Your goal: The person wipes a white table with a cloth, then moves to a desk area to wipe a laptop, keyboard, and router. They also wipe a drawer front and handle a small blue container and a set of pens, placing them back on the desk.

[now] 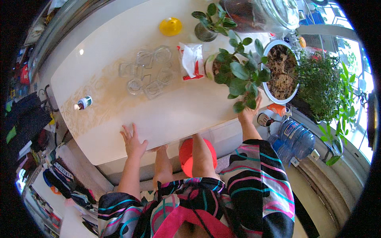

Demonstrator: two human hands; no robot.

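My left hand [133, 141] lies open on the pale table [166, 119] near its front edge, fingers spread, holding nothing. At the table's right end, my right hand [249, 114] is beneath the leaves of a potted plant [240, 71]. Its visible fingers are stretched out; leaves hide the rest of them. Right beside that hand stands a round white-blue tub of soil [281, 73]. Several clear glass cups [149, 71] are grouped mid-table. A red and white packet [191, 61] lies between them and the plant. To the left, a small bottle [85, 102] lies on its side.
A yellow round object [170, 26], a smaller potted plant [206, 29] and a big glass jar [262, 16] are along the far side. Brownish stains mark the table around the cups. Below its right end are large blue water bottles [295, 137]. A red stool [189, 156] shows between my legs.
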